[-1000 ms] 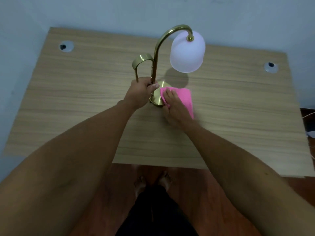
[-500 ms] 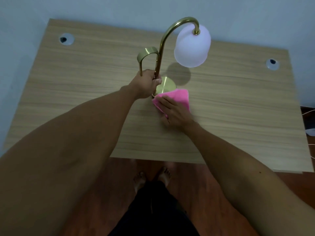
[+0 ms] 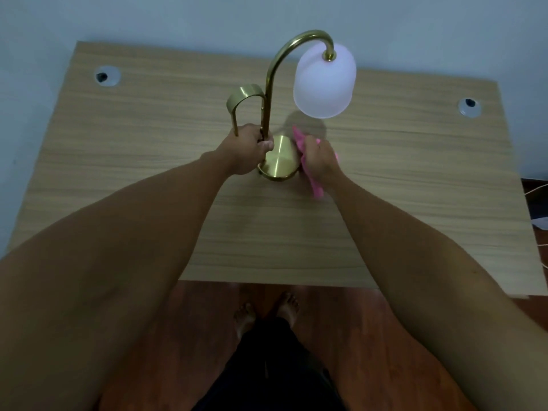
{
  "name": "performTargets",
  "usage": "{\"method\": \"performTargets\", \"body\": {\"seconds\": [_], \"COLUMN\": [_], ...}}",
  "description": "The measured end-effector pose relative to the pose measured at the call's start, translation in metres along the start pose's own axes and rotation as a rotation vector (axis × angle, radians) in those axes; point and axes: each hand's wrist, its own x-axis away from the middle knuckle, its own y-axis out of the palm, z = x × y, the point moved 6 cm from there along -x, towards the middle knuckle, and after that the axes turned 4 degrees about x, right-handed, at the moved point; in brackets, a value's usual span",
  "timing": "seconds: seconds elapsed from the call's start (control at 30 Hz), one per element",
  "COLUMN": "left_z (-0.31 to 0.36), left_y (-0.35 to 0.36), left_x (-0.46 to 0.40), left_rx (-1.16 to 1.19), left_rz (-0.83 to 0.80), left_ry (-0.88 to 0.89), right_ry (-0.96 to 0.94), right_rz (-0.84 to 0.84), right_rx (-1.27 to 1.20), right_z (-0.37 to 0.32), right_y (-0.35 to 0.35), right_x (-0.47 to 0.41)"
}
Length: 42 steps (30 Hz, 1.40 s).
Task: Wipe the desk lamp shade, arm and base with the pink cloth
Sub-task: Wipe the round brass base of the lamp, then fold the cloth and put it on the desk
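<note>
A brass desk lamp stands mid-desk. Its curved arm (image 3: 271,75) rises from a round brass base (image 3: 280,161) and carries a white frosted shade (image 3: 324,84) hanging to the right. A brass looped handle (image 3: 243,97) sits left of the arm. My left hand (image 3: 247,151) is closed around the lower arm just above the base. My right hand (image 3: 320,160) grips the bunched pink cloth (image 3: 317,189) against the base's right edge; most of the cloth is hidden under the hand.
The wooden desk (image 3: 148,173) backs onto a pale blue wall. Cable grommets sit at its far left (image 3: 106,75) and far right (image 3: 469,106). White cables (image 3: 538,191) lie at the right edge. My bare feet (image 3: 267,314) stand on the wooden floor below.
My right hand has swept the pink cloth from the base's front to its right side, uncovering the brass disc. The cloth is now bunched. My left hand still holds the arm.
</note>
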Motion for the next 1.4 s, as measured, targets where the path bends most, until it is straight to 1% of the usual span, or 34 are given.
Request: {"method": "performTargets", "body": {"seconds": [0.03,0.07,0.17,0.23,0.3,0.33,0.37,0.4,0.43,0.5,0.57,0.7,0.77,0.83,0.93,1.0,1.03,1.1,1.2,1.33,1.4], "left_z": [0.000,0.000,0.000,0.000,0.000,0.000,0.000,0.000,-0.001,-0.003,-0.007,-0.010,-0.011,-0.015,-0.013,-0.007,-0.003,0.002,0.011,0.024,0.028], "left_y": [0.000,0.001,0.001,0.001,0.000,0.000,-0.001,-0.001,0.000,0.001,0.001,0.001,0.002,0.008,0.025,0.033,0.034,0.032,0.028,0.025,0.025], "left_x": [0.000,0.000,0.000,0.000,0.000,0.000,0.001,0.001,0.001,0.002,0.003,0.024,0.042,0.063,0.094,0.108,0.113,0.120,0.125,0.133,0.138], "left_rx": [-0.001,-0.002,-0.002,-0.004,-0.008,-0.010,-0.014,-0.018,-0.018,-0.002,0.032,0.125,0.245,0.400,0.628,0.748,0.795,0.838,0.879,0.857,0.788], "left_rz": [0.001,0.003,0.006,0.008,0.017,0.020,0.023,0.025,0.026,0.032,0.050,0.100,0.136,0.101,-0.088,-0.190,-0.216,-0.195,-0.105,-0.059,-0.033], "left_ry": [-0.001,0.000,0.007,0.002,-0.008,-0.013,-0.015,-0.021,-0.030,-0.053,-0.076,-0.123,-0.149,-0.220,-0.352,-0.362,-0.347,-0.312,-0.261,-0.168,-0.158], "right_ry": [-0.008,-0.050,-0.075,-0.096,-0.068,-0.056,-0.026,-0.005,0.021,0.029,0.117,0.351,0.393,0.370,0.319,0.292,0.279,0.268,0.281,0.202,0.194], "right_rz": [-0.008,0.021,0.043,0.106,0.159,0.151,0.126,0.103,0.064,-0.092,-0.212,-0.339,-0.423,-0.504,-0.541,-0.539,-0.529,-0.517,-0.489,-0.441,-0.362], "right_rx": [-0.034,-0.069,-0.078,-0.131,-0.125,-0.115,-0.146,-0.249,-0.405,-0.655,-0.715,-0.793,-0.897,-0.960,-0.957,-0.919,-0.901,-0.878,-0.869,-0.790,-0.717], "right_z": [0.000,0.000,0.012,0.015,0.020,0.023,0.026,0.027,0.026,0.017,0.019,0.037,0.032,0.025,0.013,0.005,0.001,-0.003,-0.006,0.002,0.016], "right_y": [0.010,0.017,0.042,0.057,0.074,0.083,0.091,0.096,0.098,0.097,0.089,0.062,0.046,0.034,0.019,0.013,0.010,0.005,-0.002,-0.019,-0.029], "right_x": [0.005,0.013,0.039,0.059,0.077,0.084,0.091,0.097,0.103,0.115,0.121,0.123,0.130,0.136,0.142,0.145,0.146,0.148,0.155,0.170,0.171]}}
